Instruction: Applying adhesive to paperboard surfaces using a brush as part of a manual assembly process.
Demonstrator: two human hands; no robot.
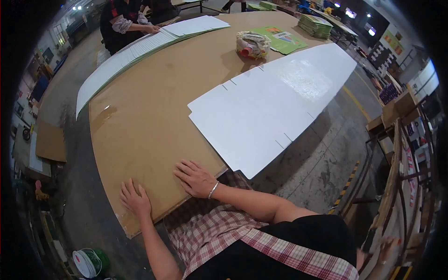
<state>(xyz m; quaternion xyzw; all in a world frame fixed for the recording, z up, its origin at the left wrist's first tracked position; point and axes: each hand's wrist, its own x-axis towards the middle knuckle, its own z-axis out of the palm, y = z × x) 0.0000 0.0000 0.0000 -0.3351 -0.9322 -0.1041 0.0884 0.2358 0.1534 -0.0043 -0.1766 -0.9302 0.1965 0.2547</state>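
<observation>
Both my hands rest on the brown-covered table (154, 130) near its front edge. My left hand (135, 199) lies with its fingers stretched out close to the near left corner. To its right, my right hand (195, 179), with a bracelet at the wrist, is also flat with fingers apart. Neither holds anything. Beyond my right hand lies a large white die-cut sheet (252, 116), with slits along its edges and a shiny patch toward its far end. It overhangs the table's right edge and my hand does not touch it.
A fanned row of white sheets (121, 60) runs along the far left edge, where another person's hand (151, 29) touches it. A plastic-wrapped bundle (252, 45), a green printed sheet (282, 41) and a green stack (314, 26) stand farther back. A lidded bucket (91, 262) is on the floor.
</observation>
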